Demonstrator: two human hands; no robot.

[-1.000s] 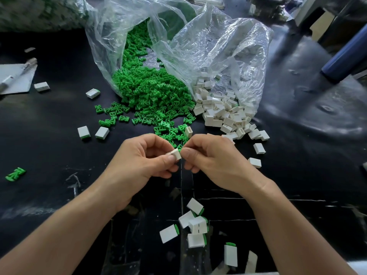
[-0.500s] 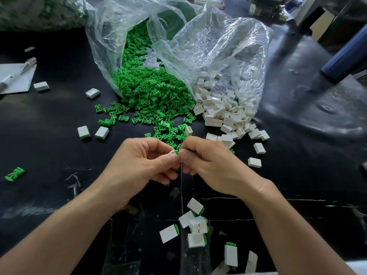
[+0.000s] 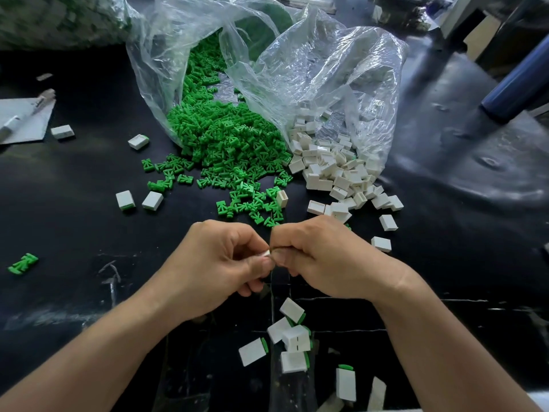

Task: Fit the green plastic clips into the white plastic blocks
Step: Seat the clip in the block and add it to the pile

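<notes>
My left hand (image 3: pixel 217 263) pinches a white plastic block (image 3: pixel 266 253) between thumb and fingers; only its edge shows. My right hand (image 3: pixel 320 260) meets it thumb to thumb, fingers curled at the block's end; whatever it holds there is hidden. Behind the hands, a heap of green clips (image 3: pixel 225 144) spills from one clear bag (image 3: pixel 154 84). White blocks (image 3: pixel 335 171) spill from a second clear bag (image 3: pixel 341 78) to its right. Several fitted blocks with green ends (image 3: pixel 292 337) lie below my hands.
Loose blocks (image 3: pixel 138 200) and a stray green clip (image 3: pixel 22 263) lie on the black table (image 3: pixel 74 233) at left. A white sheet with a pen (image 3: pixel 23 120) sits at the far left edge. A blue cylinder (image 3: pixel 517 87) stands at the right.
Both hands have drawn slightly toward me and pressed closer together. The white block, clearly seen a second ago, is now almost covered by the thumbs.
</notes>
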